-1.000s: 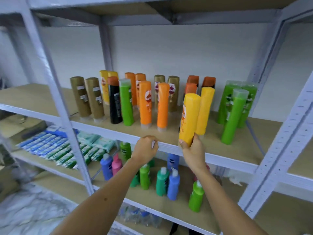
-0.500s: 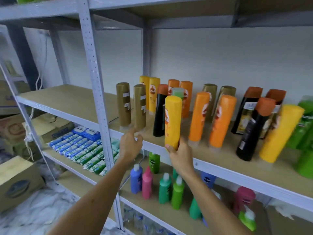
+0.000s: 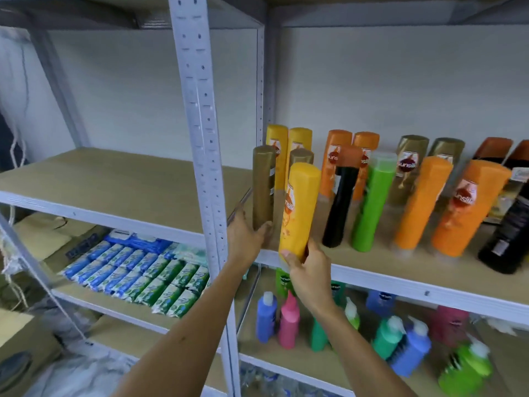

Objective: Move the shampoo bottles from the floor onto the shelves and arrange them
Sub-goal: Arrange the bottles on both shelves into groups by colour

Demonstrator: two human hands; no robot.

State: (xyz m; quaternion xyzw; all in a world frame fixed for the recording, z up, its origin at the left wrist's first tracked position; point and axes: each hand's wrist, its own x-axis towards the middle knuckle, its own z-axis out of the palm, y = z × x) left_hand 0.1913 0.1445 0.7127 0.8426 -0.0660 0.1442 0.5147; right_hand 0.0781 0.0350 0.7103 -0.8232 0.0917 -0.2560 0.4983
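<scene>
Between right-hand fingers [image 3: 289,257]: yellow shampoo bottle [image 3: 300,207].

Both hands [image 3: 247,236] [image 3: 307,272] raised, fingers curled

The shelf [image 3: 372,277] holds three yellow bottles [image 3: 300,207], four orange bottles [image 3: 420,204], four gold bottles [image 3: 263,187], one green bottle [image 3: 372,204] and seemingly four orange-capped black bottles [image 3: 342,202], the rightmost blurred.
</scene>
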